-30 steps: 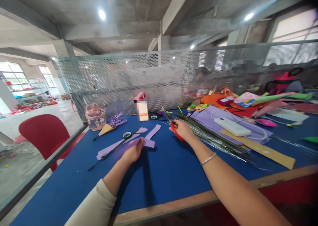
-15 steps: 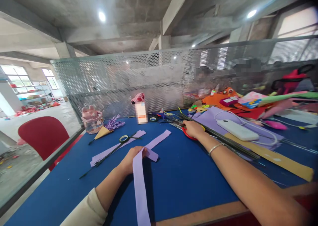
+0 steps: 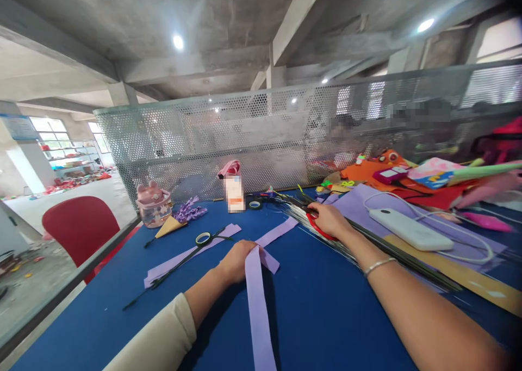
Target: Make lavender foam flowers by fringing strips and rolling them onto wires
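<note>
Left hand closed on purple strips mid-table, one running toward the near edge of the blue surface, right hand gripping red-handled scissors (blades by dark stems) nearer the far edge, pink-lidded bottle near the far left corner.

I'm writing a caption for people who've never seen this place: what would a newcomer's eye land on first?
Most likely the pale purple strip in the left hand, running to the picture's bottom edge against the blue tabletop. Next, perhaps, the red-handled scissors in the right hand, right of centre. The red chair beyond the table's left edge also stands out.
</note>
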A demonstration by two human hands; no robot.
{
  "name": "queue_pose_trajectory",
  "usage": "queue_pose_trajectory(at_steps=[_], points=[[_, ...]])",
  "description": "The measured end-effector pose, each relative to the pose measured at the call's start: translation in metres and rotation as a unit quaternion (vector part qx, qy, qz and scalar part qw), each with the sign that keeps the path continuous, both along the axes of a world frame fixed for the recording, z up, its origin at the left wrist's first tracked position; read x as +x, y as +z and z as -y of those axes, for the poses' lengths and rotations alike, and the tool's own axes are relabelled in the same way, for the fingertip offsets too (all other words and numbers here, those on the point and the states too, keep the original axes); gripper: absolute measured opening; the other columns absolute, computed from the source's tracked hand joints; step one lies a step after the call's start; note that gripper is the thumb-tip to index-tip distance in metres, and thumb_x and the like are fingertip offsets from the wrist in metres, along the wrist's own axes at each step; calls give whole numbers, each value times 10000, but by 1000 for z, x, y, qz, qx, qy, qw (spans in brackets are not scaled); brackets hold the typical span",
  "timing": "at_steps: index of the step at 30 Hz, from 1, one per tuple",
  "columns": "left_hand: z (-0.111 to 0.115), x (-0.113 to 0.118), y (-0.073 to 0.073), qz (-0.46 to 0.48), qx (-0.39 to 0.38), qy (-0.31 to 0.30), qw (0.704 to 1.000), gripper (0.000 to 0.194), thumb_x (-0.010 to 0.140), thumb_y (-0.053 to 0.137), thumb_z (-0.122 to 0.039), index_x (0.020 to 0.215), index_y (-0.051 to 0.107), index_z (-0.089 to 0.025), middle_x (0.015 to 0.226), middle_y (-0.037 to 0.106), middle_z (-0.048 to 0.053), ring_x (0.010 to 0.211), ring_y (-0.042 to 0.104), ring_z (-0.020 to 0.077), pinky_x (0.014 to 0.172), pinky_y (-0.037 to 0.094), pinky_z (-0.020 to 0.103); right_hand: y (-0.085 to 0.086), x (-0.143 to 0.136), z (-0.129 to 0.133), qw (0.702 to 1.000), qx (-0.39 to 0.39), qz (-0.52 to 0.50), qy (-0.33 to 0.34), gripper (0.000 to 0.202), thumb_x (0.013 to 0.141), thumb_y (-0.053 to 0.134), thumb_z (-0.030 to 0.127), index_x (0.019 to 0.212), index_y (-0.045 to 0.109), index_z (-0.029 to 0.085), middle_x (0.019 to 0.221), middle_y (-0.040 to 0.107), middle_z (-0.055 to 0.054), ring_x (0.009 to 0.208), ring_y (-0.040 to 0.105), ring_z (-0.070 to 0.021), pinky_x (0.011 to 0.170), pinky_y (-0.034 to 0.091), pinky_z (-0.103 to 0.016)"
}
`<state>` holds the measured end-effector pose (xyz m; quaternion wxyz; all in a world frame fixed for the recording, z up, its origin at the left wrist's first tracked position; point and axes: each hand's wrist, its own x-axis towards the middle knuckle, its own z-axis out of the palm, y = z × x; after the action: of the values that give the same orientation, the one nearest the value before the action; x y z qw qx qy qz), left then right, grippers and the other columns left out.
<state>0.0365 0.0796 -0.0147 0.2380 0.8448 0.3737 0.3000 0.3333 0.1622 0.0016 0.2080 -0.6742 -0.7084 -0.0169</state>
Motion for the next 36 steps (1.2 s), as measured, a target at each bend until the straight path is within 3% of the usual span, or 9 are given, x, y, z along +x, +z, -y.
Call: queue_pose_trajectory(at_steps=[8, 10, 12, 15, 17, 21, 25, 32, 36], points=[[-8, 1, -8, 150, -67, 52, 985, 295, 802, 577, -299, 540, 502, -188, 633, 559, 21, 637, 496, 148, 654, 386, 265, -8, -9, 8, 996, -52, -2, 79, 326, 715, 645, 278, 1025, 688, 192, 910, 735, -75, 837, 669, -235, 661, 447, -254], [-3, -4, 4, 325, -158, 104, 927, 315, 769, 642, -336, 540, 487, -184, 660, 582, 22, 666, 522, 145, 671, 406, 257, -9, -6, 10, 996, -33, -18, 80, 331, 717, 650, 339, 1011, 685, 192, 884, 734, -78, 825, 670, -247, 656, 451, -268], [4, -11, 20, 481, -259, 150, 824, 340, 784, 627, -378, 564, 459, -181, 674, 594, 20, 620, 527, 129, 620, 413, 250, -7, -3, 11, 997, 20, -51, 54, 356, 744, 618, 387, 1034, 664, 186, 865, 732, -93, 815, 670, -271, 646, 454, -292], [20, -20, 41, 587, -393, 155, 691, 345, 885, 472, -379, 611, 436, -172, 661, 592, 22, 518, 505, 93, 509, 363, 214, 4, -13, 18, 982, 123, -146, -5, 450, 735, 603, 475, 1060, 625, 165, 807, 714, -117, 754, 660, -302, 614, 451, -338], [29, -20, 44, 609, -432, 161, 645, 364, 904, 447, -389, 620, 448, -161, 587, 557, 4, 467, 473, 72, 480, 324, 191, 14, -37, 32, 950, 156, -271, 13, 511, 701, 617, 543, 1047, 595, 167, 798, 695, -105, 711, 646, -277, 601, 455, -344], [37, -12, 30, 600, -348, 205, 691, 460, 777, 584, -567, 624, 499, -142, 530, 533, -9, 455, 438, 64, 473, 292, 190, 34, -117, 77, 830, -52, -520, 194, 517, 675, 671, 555, 1023, 521, 204, 752, 654, -30, 497, 534, -137, 469, 410, -271], [44, -7, 16, 549, -263, 235, 758, 603, 648, 573, -729, 628, 564, -126, 577, 585, 35, 508, 469, 96, 514, 325, 229, 41, -179, 107, 760, -86, -598, 239, 490, 602, 769, 440, 942, 504, 207, 630, 552, 55, 486, 475, -90, 457, 375, -221], [65, -11, 20, 422, -180, 167, 873, 488, 717, 591, -618, 726, 642, -132, 717, 629, 75, 660, 527, 159, 622, 394, 272, 31, -185, 114, 706, -68, -658, 253, 529, 566, 799, 358, 965, 480, 219, 661, 491, 83, 482, 469, -78, 456, 393, -226], [65, -14, 24, 417, -165, 204, 870, 392, 742, 597, -526, 693, 655, -141, 681, 631, 58, 652, 536, 159, 636, 414, 274, 26, -182, 123, 677, -74, -680, 272, 526, 670, 745, 451, 1058, 452, 252, 679, 508, 71, 510, 506, -97, 479, 431, -236]])
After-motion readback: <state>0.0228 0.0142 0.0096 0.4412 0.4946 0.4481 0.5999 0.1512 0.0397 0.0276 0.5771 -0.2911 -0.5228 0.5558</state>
